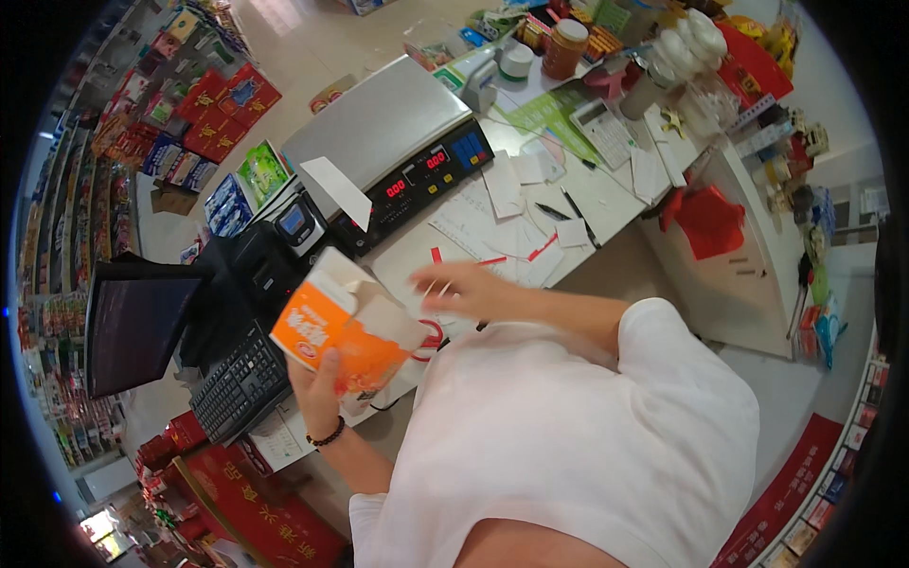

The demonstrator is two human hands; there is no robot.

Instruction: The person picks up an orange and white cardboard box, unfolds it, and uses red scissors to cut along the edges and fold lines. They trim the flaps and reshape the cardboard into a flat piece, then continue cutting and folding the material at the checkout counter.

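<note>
An orange and white cardboard box is tilted in front of me, its top flaps standing up. My left hand is closed around its lower left side, with the thumb on the orange face. To the right of the box and apart from it hovers my right hand, its fingers curled and slightly blurred. Thin pale strips show at those fingers, too small to name. Red loop-shaped handles lie on the white desk just right of the box. What is inside the box is hidden.
Beyond the box stands a weighing scale with a lit red display. A monitor and black keyboard are at the left. Loose papers, pens and a calculator lie to the right, with jars behind.
</note>
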